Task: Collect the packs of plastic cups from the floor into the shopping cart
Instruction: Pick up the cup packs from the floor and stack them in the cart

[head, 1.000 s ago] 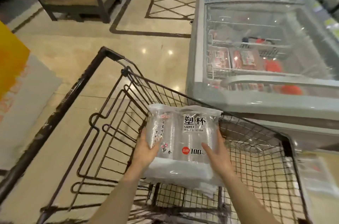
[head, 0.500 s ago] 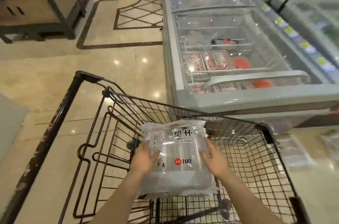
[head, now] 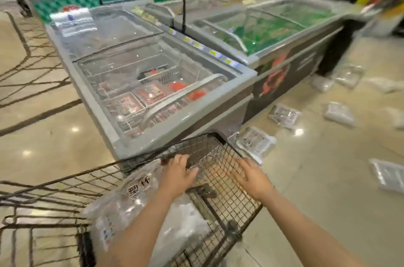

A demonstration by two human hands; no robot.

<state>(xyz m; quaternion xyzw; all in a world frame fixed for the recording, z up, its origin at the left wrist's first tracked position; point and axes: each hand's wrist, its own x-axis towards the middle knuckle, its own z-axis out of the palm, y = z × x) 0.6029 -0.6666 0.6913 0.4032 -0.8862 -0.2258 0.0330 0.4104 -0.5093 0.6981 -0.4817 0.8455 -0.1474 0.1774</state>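
A clear pack of plastic cups (head: 122, 207) with black lettering lies inside the wire shopping cart (head: 231, 203), under my left forearm. My left hand (head: 178, 176) hovers over the cart's right side, fingers relaxed and holding nothing. My right hand (head: 251, 177) is above the cart's right wall, fingers spread and empty. On the floor to the right lie several more packs: one next to the cart's corner (head: 254, 142), another further back (head: 284, 114), a third (head: 337, 113), and a flat one (head: 388, 173) at the right edge. The picture is motion-blurred.
A grey chest freezer (head: 175, 126) with glass lids stands right behind the cart, with a second freezer (head: 284, 54) beyond it. More packs (head: 347, 76) lie by the far freezer. Store shelves fill the background. Bare tiled floor (head: 317, 201) stretches to the right.
Both hands have let go of the pack, which now rests in the cart. My view has swung to the right, bringing the packs on the floor into sight.
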